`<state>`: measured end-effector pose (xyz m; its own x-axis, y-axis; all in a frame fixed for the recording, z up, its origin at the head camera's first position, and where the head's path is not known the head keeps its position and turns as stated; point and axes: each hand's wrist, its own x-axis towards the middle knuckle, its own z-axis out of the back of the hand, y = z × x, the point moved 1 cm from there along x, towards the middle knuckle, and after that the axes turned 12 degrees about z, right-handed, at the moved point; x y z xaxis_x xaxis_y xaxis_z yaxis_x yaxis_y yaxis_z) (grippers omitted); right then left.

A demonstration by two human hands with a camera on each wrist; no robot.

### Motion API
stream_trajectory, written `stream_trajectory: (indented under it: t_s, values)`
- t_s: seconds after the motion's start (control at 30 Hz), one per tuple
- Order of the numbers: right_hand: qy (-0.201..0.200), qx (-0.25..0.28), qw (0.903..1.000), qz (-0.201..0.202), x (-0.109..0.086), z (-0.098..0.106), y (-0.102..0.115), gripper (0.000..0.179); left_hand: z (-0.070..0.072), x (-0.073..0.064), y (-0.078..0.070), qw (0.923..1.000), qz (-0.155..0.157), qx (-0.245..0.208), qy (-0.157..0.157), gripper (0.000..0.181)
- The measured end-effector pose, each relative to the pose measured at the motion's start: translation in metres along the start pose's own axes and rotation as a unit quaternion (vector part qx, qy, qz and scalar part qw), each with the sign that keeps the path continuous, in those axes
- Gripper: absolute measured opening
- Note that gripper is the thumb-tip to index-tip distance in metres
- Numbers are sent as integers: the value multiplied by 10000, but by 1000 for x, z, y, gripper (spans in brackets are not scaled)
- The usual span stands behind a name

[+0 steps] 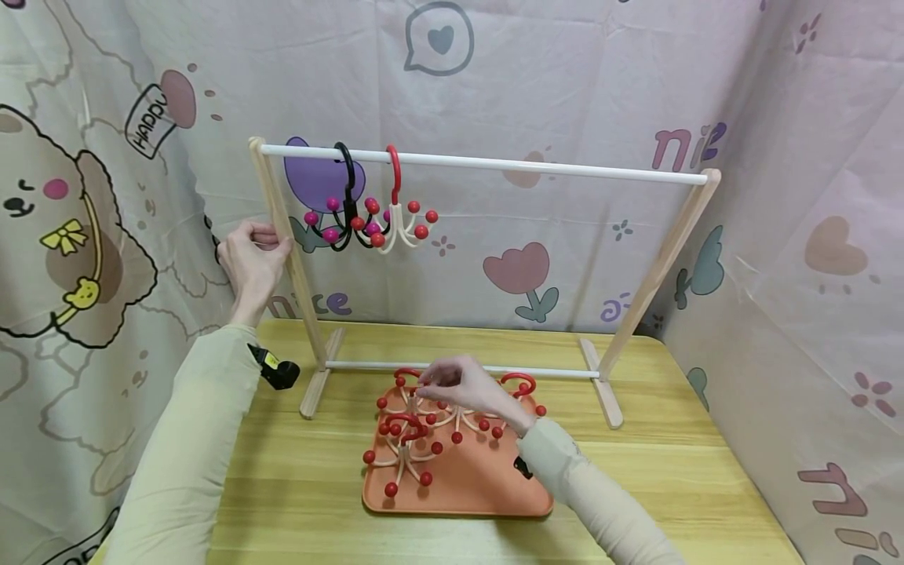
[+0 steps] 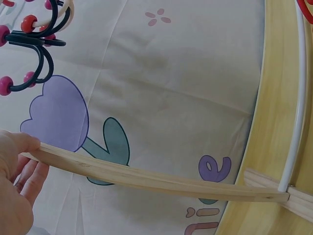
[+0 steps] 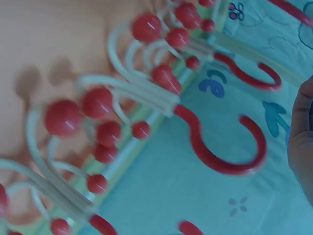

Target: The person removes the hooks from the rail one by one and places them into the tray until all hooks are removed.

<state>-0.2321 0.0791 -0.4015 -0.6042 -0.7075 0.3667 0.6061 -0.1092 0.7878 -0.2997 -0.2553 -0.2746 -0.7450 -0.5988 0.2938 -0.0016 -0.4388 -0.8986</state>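
- Finding open room along the white top rail [image 1: 565,169], right of its red-hooked hanger [image 1: 395,210].
- Meeting hangers [image 1: 403,453] across far and left parts of the orange tray [image 1: 483,488].
- Finding room at its near right.

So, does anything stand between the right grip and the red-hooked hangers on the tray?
Nothing visible does: the right wrist view shows no object between the right grip and the red-hooked hangers.

Over the tray [image 1: 480,490], the right hand [image 1: 462,384] hides the top of a cream hanger [image 1: 459,416]; leftward, a sleeve [image 1: 194,416] is cut off.
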Motion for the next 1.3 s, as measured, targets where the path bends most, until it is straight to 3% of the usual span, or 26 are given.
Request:
stream_trajectory:
  t_s: [0.3, 0.67, 1.0, 1.3]
  values:
    - [-935, -94, 9938, 592, 28, 40, 27, 22, 0, -1, -1, 9999, 89, 4, 48, 24]
    - [-1898, -383, 9763, 967, 68, 85, 67, 23, 1, 0, 0, 10000, -12, 19, -13, 23]
    - [-2501, -418, 9608, 1125, 104, 103, 94, 23, 1, 0, 1, 10000, -36, 39, 16, 26]
    - [-2868, -742, 9515, 833, 138, 107, 110, 27, 0, 1, 1, 9999, -45, 94, -17, 25]
